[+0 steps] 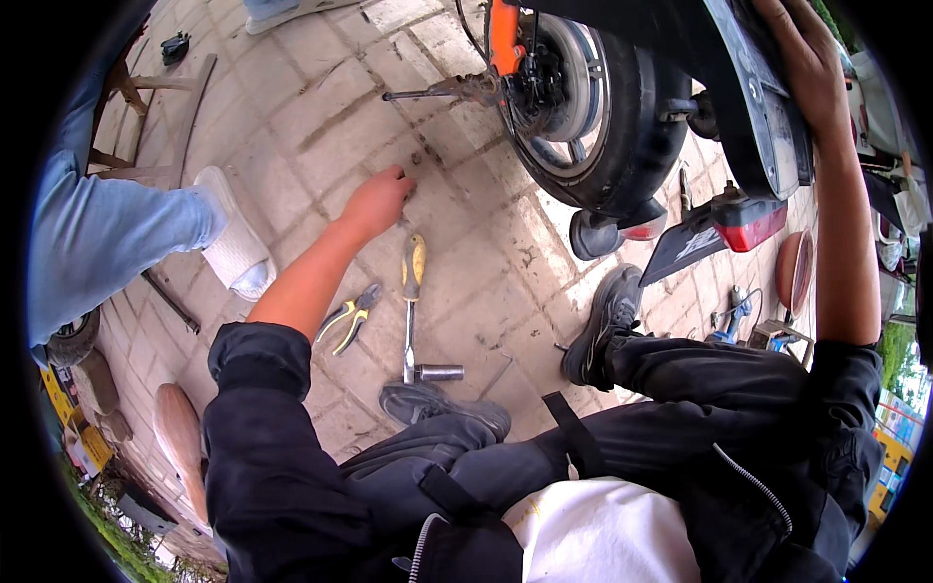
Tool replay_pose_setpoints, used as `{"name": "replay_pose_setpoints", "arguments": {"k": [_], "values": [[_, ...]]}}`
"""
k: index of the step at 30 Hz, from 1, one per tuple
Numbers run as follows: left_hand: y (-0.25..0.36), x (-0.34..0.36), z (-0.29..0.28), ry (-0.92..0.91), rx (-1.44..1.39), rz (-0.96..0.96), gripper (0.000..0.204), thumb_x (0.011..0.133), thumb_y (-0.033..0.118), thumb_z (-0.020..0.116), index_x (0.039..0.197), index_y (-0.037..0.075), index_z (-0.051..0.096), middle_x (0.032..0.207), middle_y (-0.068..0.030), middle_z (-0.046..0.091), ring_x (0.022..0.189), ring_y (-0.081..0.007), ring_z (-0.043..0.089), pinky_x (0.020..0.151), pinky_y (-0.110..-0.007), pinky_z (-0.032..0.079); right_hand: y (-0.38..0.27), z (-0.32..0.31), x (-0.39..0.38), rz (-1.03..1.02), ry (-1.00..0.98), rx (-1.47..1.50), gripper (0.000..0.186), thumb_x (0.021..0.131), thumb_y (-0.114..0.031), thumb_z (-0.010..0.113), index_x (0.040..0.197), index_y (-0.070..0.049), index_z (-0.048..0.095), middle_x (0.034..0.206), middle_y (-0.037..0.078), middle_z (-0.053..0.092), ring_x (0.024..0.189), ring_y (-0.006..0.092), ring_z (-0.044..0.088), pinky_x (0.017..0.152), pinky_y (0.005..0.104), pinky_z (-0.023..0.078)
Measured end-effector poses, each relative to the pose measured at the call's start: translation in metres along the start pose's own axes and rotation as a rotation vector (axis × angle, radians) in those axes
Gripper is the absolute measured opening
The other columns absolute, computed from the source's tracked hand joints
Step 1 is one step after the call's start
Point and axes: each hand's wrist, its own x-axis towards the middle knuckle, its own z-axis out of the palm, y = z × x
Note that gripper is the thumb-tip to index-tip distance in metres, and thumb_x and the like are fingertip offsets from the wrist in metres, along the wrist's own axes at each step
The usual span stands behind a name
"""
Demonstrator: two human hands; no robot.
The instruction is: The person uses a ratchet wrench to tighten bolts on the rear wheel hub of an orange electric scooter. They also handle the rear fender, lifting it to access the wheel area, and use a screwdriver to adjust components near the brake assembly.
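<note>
My left hand is low over the brick paving, left of the motor scooter's rear wheel. Its fingers are curled together, and whatever they may hold is hidden. Just below it lies a ratchet wrench with a yellow handle and a silver socket at its head. Yellow-and-black pliers rest beside the wrench, jaws slightly apart. At the upper right, my right hand lies against the scooter's black rear body, fingers extended. A red tail light and a dark flap hang beneath.
To the left are another person's jeans-clad leg and white slipper. A wooden stool frame stands behind. My dark shoes flank the tools. A blue tool lies at right, near a reddish-brown round object.
</note>
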Motion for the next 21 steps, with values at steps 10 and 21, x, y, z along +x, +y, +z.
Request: {"name": "replay_pose_setpoints", "arguments": {"k": [10, 21], "values": [[0.094, 0.076, -0.071, 0.225, -1.488, -0.339, 0.024, 0.088, 0.023, 0.059, 0.093, -0.001, 0.061, 0.084, -0.0049, 0.062, 0.068, -0.0115, 0.056, 0.063, -0.026, 0.049, -0.003, -0.006, 0.001, -0.016, -0.025, -0.028, 0.031, 0.091, -0.026, 0.051, 0.102, 0.002, 0.058, 0.104, 0.008, 0.056, 0.098, 0.0134, 0.049, 0.086, 0.0255, 0.037], [0.1, 0.093, -0.078, 0.148, -1.445, -0.422, 0.026, 0.087, 0.025, 0.06, 0.089, -0.001, 0.06, 0.081, -0.0073, 0.064, 0.063, -0.0123, 0.057, 0.058, -0.023, 0.049, -0.005, -0.006, 0.001, 0.02, -0.022, 0.03, 0.03, 0.091, -0.025, 0.052, 0.101, 0.002, 0.058, 0.1, 0.006, 0.056, 0.092, 0.0112, 0.048, 0.081, 0.0238, 0.038]]}}
